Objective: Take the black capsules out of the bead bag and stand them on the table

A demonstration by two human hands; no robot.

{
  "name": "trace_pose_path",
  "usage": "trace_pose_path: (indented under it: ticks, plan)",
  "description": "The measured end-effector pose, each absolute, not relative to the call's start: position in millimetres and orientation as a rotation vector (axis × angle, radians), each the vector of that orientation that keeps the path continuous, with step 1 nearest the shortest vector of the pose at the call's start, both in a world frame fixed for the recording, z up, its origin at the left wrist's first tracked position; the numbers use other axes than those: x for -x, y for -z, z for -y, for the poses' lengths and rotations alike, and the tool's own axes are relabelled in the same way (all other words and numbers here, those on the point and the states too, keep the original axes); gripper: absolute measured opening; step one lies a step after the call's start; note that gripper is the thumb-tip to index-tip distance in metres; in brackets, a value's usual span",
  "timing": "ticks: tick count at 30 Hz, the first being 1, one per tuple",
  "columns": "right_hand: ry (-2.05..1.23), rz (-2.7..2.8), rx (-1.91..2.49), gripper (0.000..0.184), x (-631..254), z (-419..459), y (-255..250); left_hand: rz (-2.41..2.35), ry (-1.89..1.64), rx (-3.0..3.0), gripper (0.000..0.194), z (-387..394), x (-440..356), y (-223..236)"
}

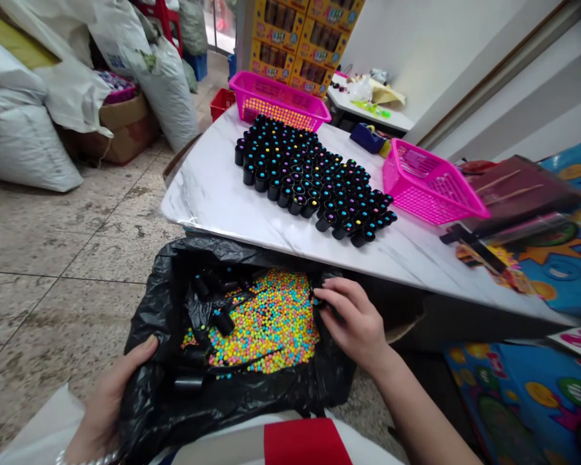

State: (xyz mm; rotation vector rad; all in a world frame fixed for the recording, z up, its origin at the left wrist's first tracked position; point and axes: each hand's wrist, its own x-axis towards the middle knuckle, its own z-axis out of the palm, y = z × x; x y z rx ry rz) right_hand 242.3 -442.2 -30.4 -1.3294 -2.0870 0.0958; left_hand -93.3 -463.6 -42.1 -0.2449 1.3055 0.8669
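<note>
A black plastic bag (pixel 150 284) lines an open container below the table edge. Inside lie many small coloured beads (pixel 275 316), mostly yellow, green, pink and blue, and several loose black cylinders (pixel 223 321) at the left. My left hand (pixel 111 387) grips the bag's near left rim, thumb on top and fingers hidden beneath. At the right side of the beads, my right hand (pixel 358 323) is closed in a pinch on a small black cylinder, mostly covered by the fingers. On the white table (pixel 213 194) many black cylinders (pixel 310 174) stand upright in tight rows, coloured beads on their tops.
Two pink baskets (pixel 281 100) (pixel 430 184) stand at the table's back and right. A dark cross-shaped piece (pixel 479 245) lies at the right. Full white sacks (pixel 24 129) are on the floor at left; yellow boxes (pixel 300 45) are stacked behind the table.
</note>
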Motion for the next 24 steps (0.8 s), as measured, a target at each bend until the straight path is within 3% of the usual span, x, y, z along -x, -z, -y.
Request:
trace_pose_path:
  ticks: [6,10,14,24]
  plan:
    - [-0.216,2.005,1.348,0.04,-234.8,442.1,35.2,-1.3,-0.876,0.189,0.033,466.9,95.9,50.0]
    - [-0.749,1.72,1.409,0.031,-225.3,445.1,34.4,-1.316,-0.897,0.166,0.033,468.1,96.7,53.7]
    - [-1.176,1.474,1.343,0.033,-216.3,451.9,40.2,-1.418,-0.889,0.127,0.037,467.7,97.3,55.9]
    - [-0.646,2.183,1.134,0.035,-210.6,435.5,47.1,-1.306,-0.931,0.17,0.044,465.9,85.6,30.5]
